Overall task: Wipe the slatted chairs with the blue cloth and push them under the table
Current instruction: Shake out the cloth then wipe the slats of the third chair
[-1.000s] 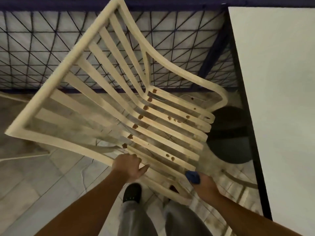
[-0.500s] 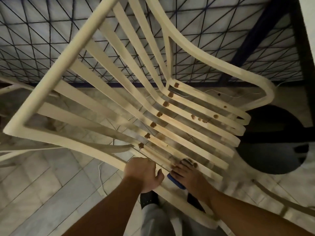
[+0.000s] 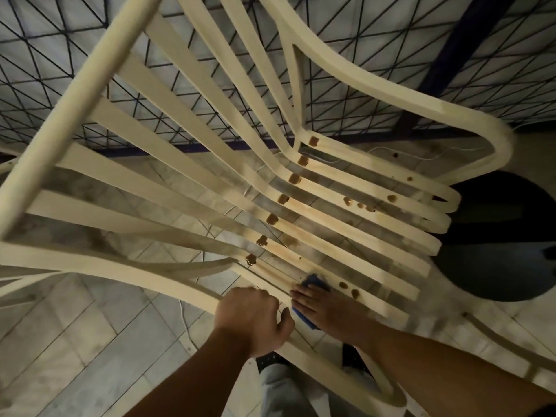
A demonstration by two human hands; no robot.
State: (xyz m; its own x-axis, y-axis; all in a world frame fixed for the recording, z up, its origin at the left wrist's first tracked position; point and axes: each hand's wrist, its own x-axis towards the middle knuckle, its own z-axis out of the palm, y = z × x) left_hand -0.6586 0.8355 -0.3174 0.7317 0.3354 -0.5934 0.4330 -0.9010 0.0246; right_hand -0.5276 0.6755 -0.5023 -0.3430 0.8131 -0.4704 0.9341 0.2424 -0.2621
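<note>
A cream slatted chair [image 3: 192, 176] fills the view, tilted, with brown spots along its seat slats. My left hand [image 3: 254, 319] grips the chair's near armrest rail, fingers curled round it. Just to its right, my right hand [image 3: 323, 308] lies flat on the seat slats and presses the blue cloth [image 3: 314, 280] under its fingers. Only the cloth's edges show, beyond the fingertips and below the palm.
A dark blue metal mesh fence [image 3: 75, 70] stands behind the chair. A dark round object [image 3: 499, 251] lies on the floor at the right. Part of another cream chair [image 3: 18, 284] shows at the left. The floor [image 3: 90, 341] is pale tile, with my legs below.
The view has closed in on the chair and the white table has left the frame. My right hand moved from the seat's front edge up onto the slats, flattening on the cloth.
</note>
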